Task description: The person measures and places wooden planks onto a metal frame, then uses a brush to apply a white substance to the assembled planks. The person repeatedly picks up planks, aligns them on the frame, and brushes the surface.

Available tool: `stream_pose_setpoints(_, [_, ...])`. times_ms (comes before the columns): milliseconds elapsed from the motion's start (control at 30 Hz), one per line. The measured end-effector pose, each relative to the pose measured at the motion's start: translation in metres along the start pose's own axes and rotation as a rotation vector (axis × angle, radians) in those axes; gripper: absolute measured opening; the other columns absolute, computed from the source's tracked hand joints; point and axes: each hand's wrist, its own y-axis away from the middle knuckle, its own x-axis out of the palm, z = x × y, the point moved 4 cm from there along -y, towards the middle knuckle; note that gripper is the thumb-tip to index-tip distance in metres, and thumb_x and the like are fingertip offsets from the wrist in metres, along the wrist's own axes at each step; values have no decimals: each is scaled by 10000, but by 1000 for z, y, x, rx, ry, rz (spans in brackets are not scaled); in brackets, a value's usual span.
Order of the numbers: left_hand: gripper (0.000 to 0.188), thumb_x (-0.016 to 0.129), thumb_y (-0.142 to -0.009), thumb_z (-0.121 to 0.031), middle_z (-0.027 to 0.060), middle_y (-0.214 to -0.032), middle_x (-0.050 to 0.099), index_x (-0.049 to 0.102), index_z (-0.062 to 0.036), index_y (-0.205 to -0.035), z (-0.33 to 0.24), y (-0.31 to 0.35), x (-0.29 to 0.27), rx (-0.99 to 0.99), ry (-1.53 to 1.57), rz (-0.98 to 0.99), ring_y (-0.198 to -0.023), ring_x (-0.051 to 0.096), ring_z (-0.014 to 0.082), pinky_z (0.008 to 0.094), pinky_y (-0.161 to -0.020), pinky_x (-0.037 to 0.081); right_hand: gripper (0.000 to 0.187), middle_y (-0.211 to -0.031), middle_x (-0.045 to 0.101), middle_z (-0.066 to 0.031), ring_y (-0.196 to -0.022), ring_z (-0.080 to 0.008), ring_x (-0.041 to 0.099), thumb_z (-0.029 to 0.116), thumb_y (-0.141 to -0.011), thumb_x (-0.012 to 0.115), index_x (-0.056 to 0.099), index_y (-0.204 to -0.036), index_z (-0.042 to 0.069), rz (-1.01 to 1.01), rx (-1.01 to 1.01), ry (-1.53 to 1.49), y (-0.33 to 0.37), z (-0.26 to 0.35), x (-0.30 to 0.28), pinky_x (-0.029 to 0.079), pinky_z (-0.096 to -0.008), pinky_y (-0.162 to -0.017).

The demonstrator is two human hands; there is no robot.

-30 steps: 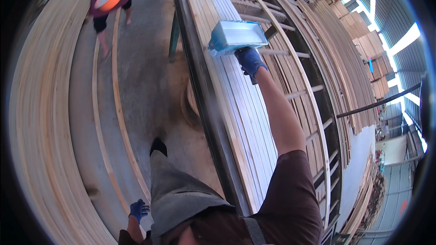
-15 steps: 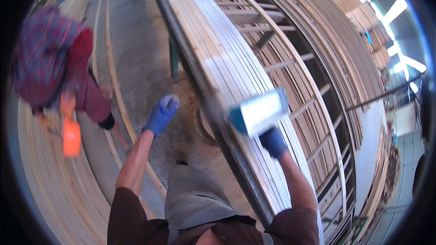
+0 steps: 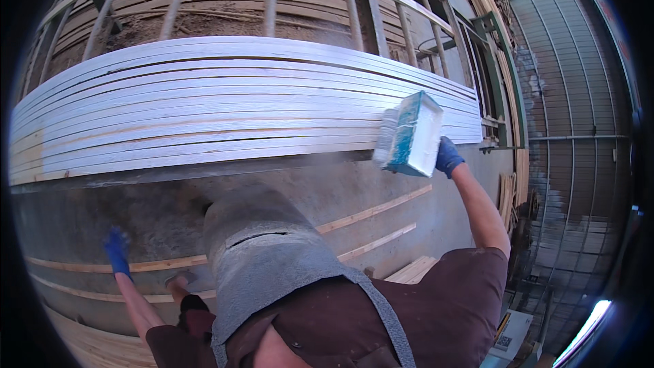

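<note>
My right hand (image 3: 448, 157), in a blue glove, grips a wide block brush (image 3: 413, 135) with a teal body smeared in white paint. Pale bristles on the brush's left side are over the near right part of a row of long narrow boards (image 3: 225, 99). Most of the boards' upper surface is coated white; bare wood tone shows at their left end. My left hand (image 3: 118, 249), also blue-gloved, hangs away from the boards at the lower left, fingers loosely apart and slightly blurred, holding nothing.
Beyond the boards stands a metal rack with rungs (image 3: 270, 0), with stacked planks behind it. Wooden strips (image 3: 375, 210) lie on the concrete floor behind me. A co-worker's leg (image 3: 178, 286) shows near my left forearm. A barred wall (image 3: 569, 95) rises at the right.
My view has turned, so the boards run across it and their right end shows. The brush has moved to the right along them. My left hand has swung out to the left.
</note>
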Motion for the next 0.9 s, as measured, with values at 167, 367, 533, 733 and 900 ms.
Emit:
stream_pose_setpoints(167, [369,499,-999,-372,16,-1038,692,564,-198,-1317,105,52,49,-396,-289,-211,-968,637,249,448,-848,532,263,-934,707,-232,-891,-413,681,290,-854,638,740,-965,75,-7,-31,172,25,-95,-24,542,-480,-803])
stream_pose_setpoints(367, [350,591,-964,-361,23,-1000,702,617,-132,-1226,118,120,76,-261,-411,-258,-874,658,200,379,-731,527,246,-1034,723,-166,-979,-297,690,174,-899,573,719,-1069,70,146,-130,379,-5,-118,-25,526,-428,-846])
stream_pose_setpoints(533, [350,668,-934,-352,30,-968,711,662,-77,-1150,1,169,94,144,-570,-466,-797,676,159,322,-632,523,490,-1413,549,-183,-1291,-234,540,296,-970,516,513,-1392,46,371,56,-31,-13,-30,-53,441,-425,-1056])
stream_pose_setpoints(733, [397,580,-956,-383,143,-1001,693,653,-20,-1100,-198,200,160,630,-1066,-610,-939,662,295,381,-851,500,317,-1023,733,-156,-935,-256,704,141,-853,693,672,-1138,3,77,-291,-349,-53,93,-22,556,-404,-809])
stream_pose_setpoints(900, [324,578,-943,-285,185,-1164,667,648,-76,-1180,-316,156,160,1126,-1404,-686,-1068,637,359,433,-953,492,409,-1115,699,-128,-996,-228,668,129,-870,685,598,-1253,15,191,-371,-657,-62,297,-27,548,-397,-860])
